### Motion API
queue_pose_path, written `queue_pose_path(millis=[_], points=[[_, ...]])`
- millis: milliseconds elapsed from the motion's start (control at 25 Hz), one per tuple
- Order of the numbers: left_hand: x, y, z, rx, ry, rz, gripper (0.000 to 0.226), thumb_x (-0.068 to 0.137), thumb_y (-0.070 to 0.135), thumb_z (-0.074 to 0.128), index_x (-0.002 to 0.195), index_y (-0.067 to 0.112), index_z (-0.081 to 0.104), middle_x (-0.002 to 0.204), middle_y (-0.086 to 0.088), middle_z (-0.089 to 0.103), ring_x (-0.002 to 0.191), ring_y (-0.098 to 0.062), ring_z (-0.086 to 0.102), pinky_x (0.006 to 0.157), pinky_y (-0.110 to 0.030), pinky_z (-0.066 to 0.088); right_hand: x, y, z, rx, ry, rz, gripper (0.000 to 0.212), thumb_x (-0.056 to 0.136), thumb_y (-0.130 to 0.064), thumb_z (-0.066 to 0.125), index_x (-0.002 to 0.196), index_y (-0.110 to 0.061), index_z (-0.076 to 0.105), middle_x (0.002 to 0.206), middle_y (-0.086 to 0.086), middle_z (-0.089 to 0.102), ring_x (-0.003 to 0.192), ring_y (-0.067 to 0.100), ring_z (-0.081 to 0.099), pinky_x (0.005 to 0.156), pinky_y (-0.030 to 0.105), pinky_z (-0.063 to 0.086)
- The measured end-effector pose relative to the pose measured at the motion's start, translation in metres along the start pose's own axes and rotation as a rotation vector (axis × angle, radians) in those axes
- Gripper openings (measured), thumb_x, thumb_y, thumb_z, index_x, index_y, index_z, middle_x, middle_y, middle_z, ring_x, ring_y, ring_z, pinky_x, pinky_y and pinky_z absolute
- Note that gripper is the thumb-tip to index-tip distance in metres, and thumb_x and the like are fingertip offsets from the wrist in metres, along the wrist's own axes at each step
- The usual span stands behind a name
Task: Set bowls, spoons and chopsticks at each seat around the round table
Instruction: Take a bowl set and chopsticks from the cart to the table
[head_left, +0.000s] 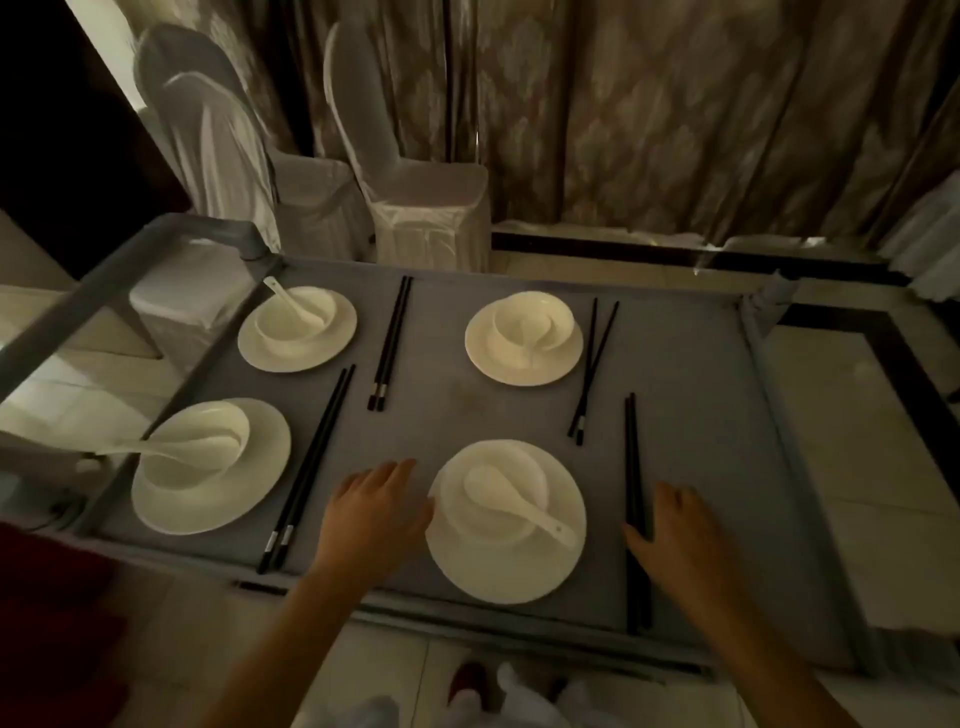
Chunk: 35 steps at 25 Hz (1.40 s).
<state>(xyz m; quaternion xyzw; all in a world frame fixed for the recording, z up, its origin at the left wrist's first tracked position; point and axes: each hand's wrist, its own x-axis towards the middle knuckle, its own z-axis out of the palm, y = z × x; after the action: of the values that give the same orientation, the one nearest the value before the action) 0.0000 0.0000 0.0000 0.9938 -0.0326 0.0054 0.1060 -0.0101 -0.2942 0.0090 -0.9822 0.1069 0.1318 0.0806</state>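
Observation:
Several place sets lie on a grey cart top (467, 395), each a white plate with a bowl and spoon, and black chopsticks beside it. The nearest plate (519, 577) carries a bowl (493, 499) with a spoon (519, 506). My left hand (374, 514) hovers flat just left of this plate, fingers straight, at its rim. My right hand (680, 535) lies to the right, its thumb against the near pair of chopsticks (632, 467). Other sets sit at the near left (208, 467), far left (296, 327) and far right (524, 338).
The cart has a raised grey rim and a handle frame (104, 291) at the left. Two white-covered chairs (415, 171) stand beyond it before patterned curtains. Pale floor tiles with a dark border lie to the right.

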Motion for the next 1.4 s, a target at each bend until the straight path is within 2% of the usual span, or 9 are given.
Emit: queue_pose_path(millis=[160, 280, 360, 560, 680, 800, 960, 1120, 1400], points=[[-0.011, 0.007, 0.015, -0.169, -0.098, -0.106, 0.045, 0.085, 0.044, 0.053, 0.122, 0.019, 0.052, 0.121, 0.001, 0.059, 0.11, -0.018, 0.055, 0.088, -0.032, 0.047, -0.008, -0.004, 0.008, 0.121, -0.094, 0.133, 0.046, 0.086, -0.041, 0.061, 0.111, -0.004, 0.049, 0.111, 0.012, 0.056, 0.094, 0.024, 0.059, 0.066, 0.027, 0.042], [-0.01, 0.008, 0.021, -0.235, -0.104, -0.128, 0.037, 0.081, 0.037, 0.062, 0.112, 0.016, 0.06, 0.115, -0.002, 0.058, 0.108, -0.02, 0.052, 0.083, -0.032, 0.048, -0.007, -0.006, 0.01, 0.153, -0.122, 0.128, 0.026, 0.088, -0.033, 0.061, 0.09, -0.008, 0.05, 0.095, 0.01, 0.062, 0.076, 0.02, 0.055, 0.061, 0.026, 0.04], [-0.007, 0.007, 0.024, -0.34, -0.156, -0.162, 0.03, 0.08, 0.03, 0.065, 0.107, 0.016, 0.064, 0.107, -0.002, 0.059, 0.098, -0.019, 0.055, 0.079, -0.029, 0.049, -0.007, -0.007, 0.007, 0.116, -0.14, 0.105, 0.025, 0.091, -0.026, 0.057, 0.076, -0.013, 0.042, 0.086, 0.004, 0.058, 0.074, 0.016, 0.048, 0.063, 0.026, 0.04], [0.003, 0.003, 0.019, -0.534, -0.267, -0.215, 0.01, 0.086, 0.014, 0.06, 0.091, 0.02, 0.066, 0.076, 0.004, 0.064, 0.068, -0.008, 0.061, 0.057, -0.006, 0.041, -0.004, -0.008, 0.006, 0.183, -0.193, 0.129, 0.017, 0.091, -0.02, 0.056, 0.082, -0.01, 0.045, 0.091, 0.01, 0.059, 0.07, 0.019, 0.052, 0.06, 0.027, 0.042], [0.005, 0.001, 0.018, -0.654, -0.311, -0.272, 0.022, 0.088, 0.007, 0.056, 0.075, 0.025, 0.059, 0.064, 0.004, 0.065, 0.047, -0.001, 0.063, 0.049, -0.011, 0.051, -0.001, 0.001, 0.005, 0.442, -0.269, 0.199, 0.014, 0.093, -0.017, 0.053, 0.084, -0.009, 0.046, 0.074, 0.007, 0.051, 0.053, 0.02, 0.054, 0.046, 0.027, 0.045], [0.007, 0.0, 0.016, -0.768, -0.343, -0.315, 0.025, 0.089, 0.003, 0.054, 0.077, 0.025, 0.061, 0.068, 0.003, 0.067, 0.051, -0.002, 0.066, 0.051, -0.016, 0.055, -0.001, 0.002, 0.003, 0.616, -0.273, 0.152, 0.01, 0.094, -0.018, 0.049, 0.099, -0.009, 0.049, 0.072, 0.007, 0.06, 0.036, 0.012, 0.054, 0.036, 0.02, 0.042], [0.009, -0.002, 0.012, -0.874, -0.412, -0.363, 0.021, 0.087, 0.001, 0.056, 0.085, 0.02, 0.061, 0.074, 0.002, 0.067, 0.054, -0.003, 0.067, 0.051, -0.017, 0.055, 0.0, -0.01, 0.008, 0.816, -0.217, 0.087, 0.015, 0.091, -0.011, 0.055, 0.078, -0.013, 0.051, 0.065, 0.006, 0.067, 0.034, 0.011, 0.053, 0.036, 0.021, 0.045], [0.007, -0.002, 0.011, -0.933, -0.455, -0.386, 0.016, 0.086, 0.001, 0.059, 0.093, 0.015, 0.06, 0.084, -0.004, 0.067, 0.071, -0.014, 0.068, 0.055, -0.019, 0.056, -0.002, -0.02, 0.021, 0.849, -0.208, 0.067, 0.019, 0.09, -0.014, 0.059, 0.075, -0.017, 0.048, 0.058, 0.002, 0.062, 0.031, 0.006, 0.048, 0.034, 0.016, 0.041], [-0.002, 0.006, 0.009, -1.03, -0.365, -0.405, 0.027, 0.086, -0.006, 0.055, 0.09, 0.019, 0.064, 0.083, -0.004, 0.07, 0.072, -0.01, 0.068, 0.058, -0.018, 0.056, -0.001, -0.027, 0.034, 0.885, -0.176, 0.124, 0.03, 0.089, -0.014, 0.061, 0.061, -0.013, 0.047, 0.036, -0.003, 0.05, 0.023, 0.003, 0.044, 0.036, 0.019, 0.038]])
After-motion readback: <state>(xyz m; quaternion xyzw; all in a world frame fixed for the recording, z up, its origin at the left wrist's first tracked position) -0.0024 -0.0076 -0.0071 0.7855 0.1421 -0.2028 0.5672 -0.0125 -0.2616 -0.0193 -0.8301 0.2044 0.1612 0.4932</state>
